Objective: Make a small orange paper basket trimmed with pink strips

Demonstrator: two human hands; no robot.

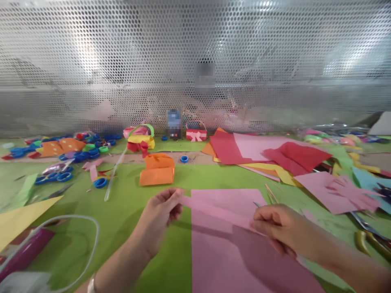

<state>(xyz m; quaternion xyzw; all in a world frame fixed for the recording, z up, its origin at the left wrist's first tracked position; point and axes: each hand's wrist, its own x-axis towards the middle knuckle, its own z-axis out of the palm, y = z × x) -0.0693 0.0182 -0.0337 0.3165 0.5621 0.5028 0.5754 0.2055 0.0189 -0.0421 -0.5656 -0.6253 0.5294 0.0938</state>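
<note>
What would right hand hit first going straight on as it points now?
The right hand would likely meet the left hand, which pinches the other end of the pink strip. Depth is unclear; it might pass just beyond, toward the folded orange paper.

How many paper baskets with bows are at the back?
2: yellow paper basket with red bow, left of centre; red paper basket with pink bow, near centre. Others may be hidden.
</note>
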